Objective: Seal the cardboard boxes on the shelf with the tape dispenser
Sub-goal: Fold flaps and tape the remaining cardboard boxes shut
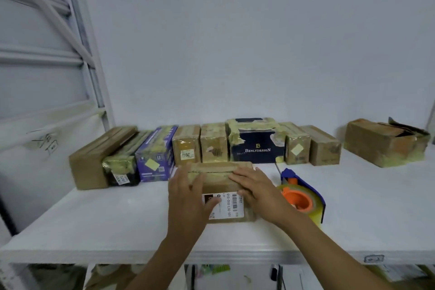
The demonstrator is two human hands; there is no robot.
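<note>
We find a small cardboard box (220, 182) at the near centre of the white shelf (113, 219), with both hands laid on it. The left hand (188, 195) lies over its left side and the right hand (256, 189) over its top right. The fingers of both are straight and pressing, gripping nothing. A yellowish strip appears to run along the box's far top edge. The tape dispenser (303, 198) lies just right of the box, with no hand on it.

We judge the step in hand to be pressing tape flat on this box. Whether its seam is fully closed we cannot tell. A further strip would call for the right hand to take up the dispenser. The row of boxes (256, 146) stands along the far side. A torn carton (383, 141) at far right looks unsealed.
</note>
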